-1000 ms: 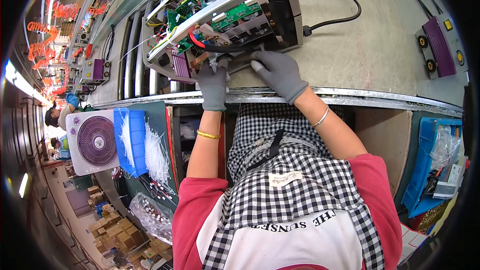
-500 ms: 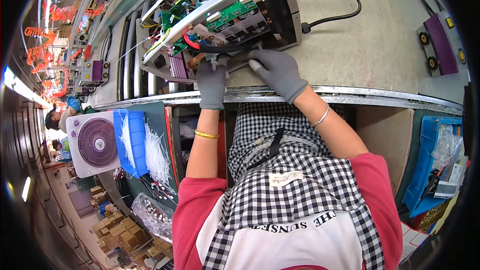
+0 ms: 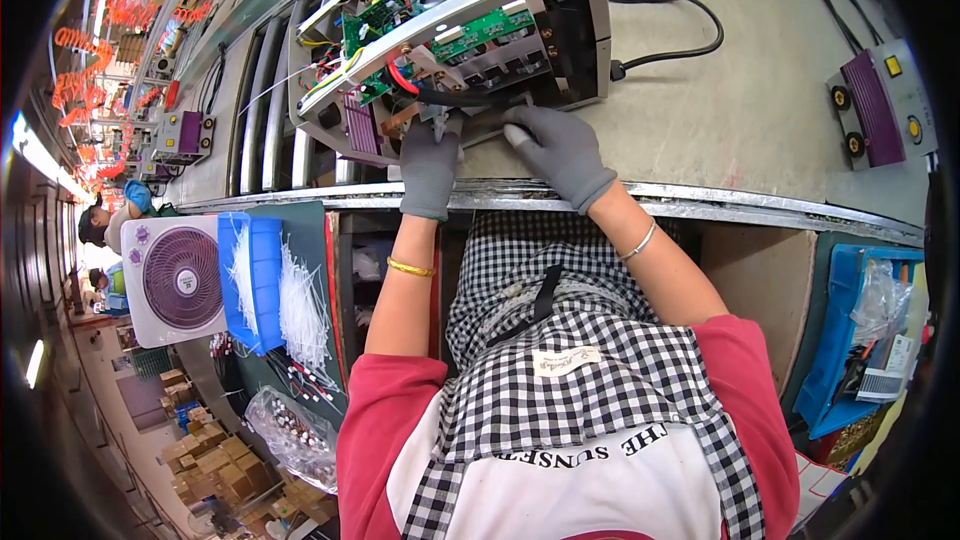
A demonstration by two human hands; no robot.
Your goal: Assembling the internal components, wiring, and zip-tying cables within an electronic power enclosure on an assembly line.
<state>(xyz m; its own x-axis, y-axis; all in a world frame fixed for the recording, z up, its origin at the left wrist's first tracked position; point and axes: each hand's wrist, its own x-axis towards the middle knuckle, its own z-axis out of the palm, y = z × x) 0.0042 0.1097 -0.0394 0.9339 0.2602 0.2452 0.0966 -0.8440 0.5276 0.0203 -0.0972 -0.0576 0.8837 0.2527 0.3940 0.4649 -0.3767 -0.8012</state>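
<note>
An opened electrical device (image 3: 455,40) with a metal frame and green circuit boards stands tilted on the bench in front of me. Both my hands wear grey gloves and work at its near lower side. My left hand (image 3: 430,170) is closed, its fingertips at a small pale part below a thick black cable (image 3: 455,98) with a red section. What it grips is mostly hidden. My right hand (image 3: 562,152) is closed too, thumb and forefinger together beside the near end of the case. A small light tip shows just above those fingers, too small to name.
Rollers (image 3: 272,110) run left of the device. A purple-and-grey unit (image 3: 872,105) stands at the right. Below the bench edge hang a blue bin (image 3: 252,285) with white cable ties (image 3: 302,305), a fan (image 3: 180,280) and another blue bin (image 3: 835,380). Other people are far left.
The whole view has shifted slightly, so the device sits a little further right and lower. Both hands stay at the same spot by the cable, with only slight finger movement.
</note>
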